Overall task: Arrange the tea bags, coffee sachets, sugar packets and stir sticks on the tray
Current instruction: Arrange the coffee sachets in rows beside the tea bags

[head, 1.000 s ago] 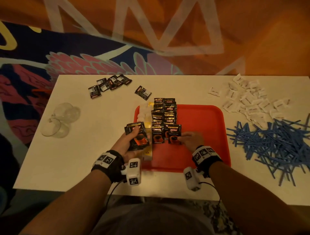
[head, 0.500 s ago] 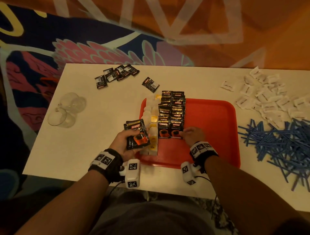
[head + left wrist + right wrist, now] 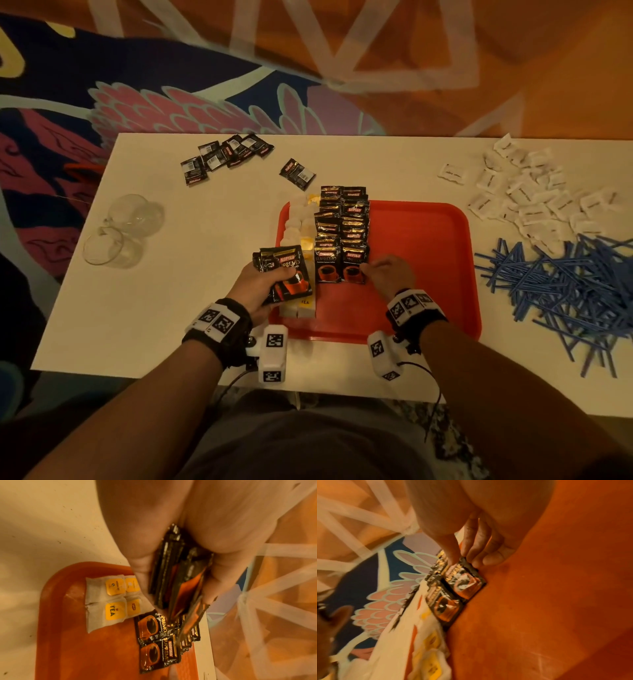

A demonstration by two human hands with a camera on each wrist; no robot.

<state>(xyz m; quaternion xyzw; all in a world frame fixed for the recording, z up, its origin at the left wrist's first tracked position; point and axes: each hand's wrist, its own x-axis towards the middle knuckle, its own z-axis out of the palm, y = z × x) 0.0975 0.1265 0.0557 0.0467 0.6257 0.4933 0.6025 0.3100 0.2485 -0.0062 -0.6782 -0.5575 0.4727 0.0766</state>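
A red tray lies in the middle of the white table. Along its left side runs a column of tea bags, and beside it two overlapping columns of black coffee sachets. My left hand grips a stack of coffee sachets over the tray's near left part, above the tea bags. My right hand pinches the right edge of the nearest coffee sachet in the right column, thumb on top. Sugar packets and blue stir sticks lie on the table to the right.
Several loose coffee sachets lie at the table's far left, with one more near the tray's far corner. Two clear glass cups sit at the left edge. The tray's right half is bare red.
Both hands stay almost where they were, the right one still at the nearest sachet. The head view has shifted a little.
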